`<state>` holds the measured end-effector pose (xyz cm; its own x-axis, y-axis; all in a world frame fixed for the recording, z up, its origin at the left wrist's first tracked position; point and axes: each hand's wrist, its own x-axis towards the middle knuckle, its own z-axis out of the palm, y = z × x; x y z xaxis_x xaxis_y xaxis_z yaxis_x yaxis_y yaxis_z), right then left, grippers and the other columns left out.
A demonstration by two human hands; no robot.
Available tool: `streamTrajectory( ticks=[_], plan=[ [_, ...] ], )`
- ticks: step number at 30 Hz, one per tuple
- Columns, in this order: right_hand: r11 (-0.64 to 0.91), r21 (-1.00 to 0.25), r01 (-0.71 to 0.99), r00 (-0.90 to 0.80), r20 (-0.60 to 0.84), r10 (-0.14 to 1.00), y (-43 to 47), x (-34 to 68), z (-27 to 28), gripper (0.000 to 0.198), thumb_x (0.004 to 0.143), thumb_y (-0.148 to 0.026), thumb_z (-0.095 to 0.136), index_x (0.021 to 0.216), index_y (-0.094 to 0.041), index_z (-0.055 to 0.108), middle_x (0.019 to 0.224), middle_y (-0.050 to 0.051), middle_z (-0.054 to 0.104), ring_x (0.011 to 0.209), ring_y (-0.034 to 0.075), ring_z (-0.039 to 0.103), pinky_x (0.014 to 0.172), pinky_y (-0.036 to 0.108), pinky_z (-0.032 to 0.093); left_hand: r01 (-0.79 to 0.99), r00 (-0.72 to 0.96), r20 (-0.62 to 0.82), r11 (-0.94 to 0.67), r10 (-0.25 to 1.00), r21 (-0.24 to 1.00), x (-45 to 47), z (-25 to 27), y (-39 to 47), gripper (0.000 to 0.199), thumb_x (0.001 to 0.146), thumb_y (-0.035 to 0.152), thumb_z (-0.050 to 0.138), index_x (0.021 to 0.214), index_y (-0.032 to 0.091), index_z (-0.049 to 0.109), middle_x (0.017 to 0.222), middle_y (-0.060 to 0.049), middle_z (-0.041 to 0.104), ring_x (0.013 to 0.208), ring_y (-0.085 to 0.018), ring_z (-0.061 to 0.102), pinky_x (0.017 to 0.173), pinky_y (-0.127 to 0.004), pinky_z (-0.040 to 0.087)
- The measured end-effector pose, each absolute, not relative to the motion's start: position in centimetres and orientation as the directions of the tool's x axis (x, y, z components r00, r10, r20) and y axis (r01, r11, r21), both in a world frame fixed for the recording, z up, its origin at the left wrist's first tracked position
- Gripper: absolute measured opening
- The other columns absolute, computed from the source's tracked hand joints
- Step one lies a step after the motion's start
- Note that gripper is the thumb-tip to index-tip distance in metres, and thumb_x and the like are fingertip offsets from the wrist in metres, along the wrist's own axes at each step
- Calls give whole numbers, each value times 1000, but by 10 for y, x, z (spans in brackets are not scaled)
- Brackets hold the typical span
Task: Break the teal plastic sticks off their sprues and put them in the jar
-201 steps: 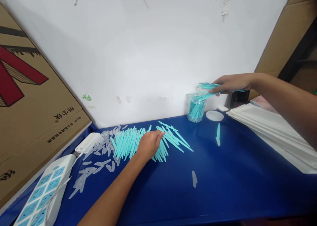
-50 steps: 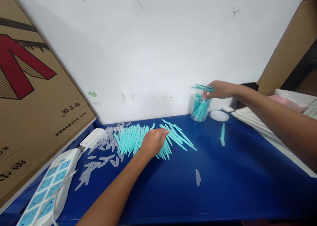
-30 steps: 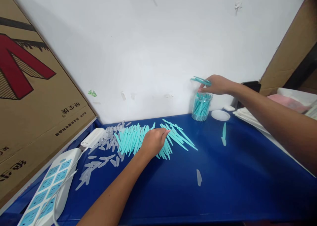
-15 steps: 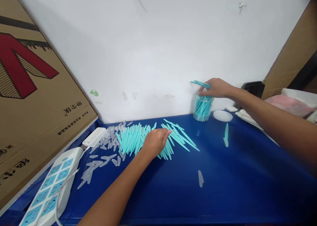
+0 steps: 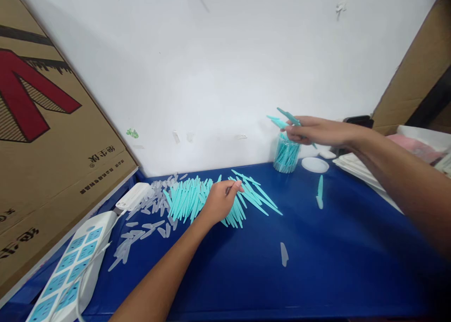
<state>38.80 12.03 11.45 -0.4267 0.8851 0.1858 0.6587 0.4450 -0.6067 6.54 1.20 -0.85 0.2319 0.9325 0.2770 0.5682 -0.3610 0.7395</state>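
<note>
My right hand is closed on turquoise eyebrow razors, with two ends sticking out to the left. It is just above a clear jar packed with upright razors of the same colour. My left hand is curled closed over a spread of turquoise razors on the table; what its fingers hold, if anything, is hidden. Right of that hand, more razors lie slanted. A single razor lies below the jar's round white lid. A loose translucent blade cap rests nearer the front.
Many translucent caps are scattered at the left of the blue table. Beside them are a white power strip with cables and a white box. A cardboard box stands left, a white wall behind, folded white material right.
My right hand has lifted and shifted slightly right off the jar's mouth, with the razors in it now fanned apart. My left hand stays over the pile, turned slightly. The view has shifted a little.
</note>
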Motion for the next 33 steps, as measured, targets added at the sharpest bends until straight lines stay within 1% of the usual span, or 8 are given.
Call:
streamTrajectory(
  ticks=[3,9,12,16,19,23,27,33],
  plan=[
    [372,-819,436,-591,51,805,81,370,96,53,93,-74,56,102,-22,67,76,3,56,62,16,46,55,29,38,482,202,228,-299,952,823,66,-9,14,58,102,61,44,90,15,77,55,6,25,52,-12,28,55,-27,24],
    [246,-916,317,-630,-9,776,49,343,45,58,94,-74,55,102,-19,71,60,-2,55,46,10,35,47,27,29,207,167,61,-95,984,974,67,-12,17,57,96,68,54,95,15,75,57,8,25,48,-9,22,48,-25,19],
    [235,-911,340,-593,-14,805,47,340,29,58,92,-73,58,97,-19,74,56,-2,56,48,11,38,49,26,30,9,187,-64,63,980,998,68,-9,16,50,92,63,64,100,14,72,64,7,30,50,-7,21,45,-22,16],
    [317,-864,392,-554,53,831,47,339,10,57,96,-71,53,93,-19,76,54,-2,56,52,13,46,56,28,37,-160,252,-133,176,959,971,70,-5,12,40,90,51,73,106,14,70,80,2,45,53,-4,27,43,-19,18],
    [329,-845,422,-517,74,853,48,338,-1,57,96,-72,52,93,-19,75,56,-3,48,51,13,40,53,27,33,-231,247,-182,240,952,943,73,-6,11,36,90,44,76,108,15,67,81,2,47,53,-4,27,42,-16,18],
    [375,-807,456,-501,116,857,48,337,-7,53,97,-69,51,96,-22,76,61,-2,46,54,15,38,52,27,29,-344,226,-263,330,938,879,72,-9,13,25,88,30,73,104,14,63,80,0,50,53,-5,34,39,-15,16],
    [455,-739,497,-506,179,844,47,336,-8,52,98,-67,50,94,-24,77,65,0,54,59,18,43,56,29,31,-432,246,-342,419,907,799,70,-10,16,28,72,9,61,98,15,57,77,2,49,50,-5,34,36,-16,15],
    [512,-708,487,-493,261,830,45,334,-6,53,95,-70,53,90,-23,76,67,2,62,61,20,48,58,31,33,-401,235,-301,374,924,836,69,-10,17,27,68,9,57,93,15,56,74,3,46,48,-4,30,36,-17,15]
  ],
)
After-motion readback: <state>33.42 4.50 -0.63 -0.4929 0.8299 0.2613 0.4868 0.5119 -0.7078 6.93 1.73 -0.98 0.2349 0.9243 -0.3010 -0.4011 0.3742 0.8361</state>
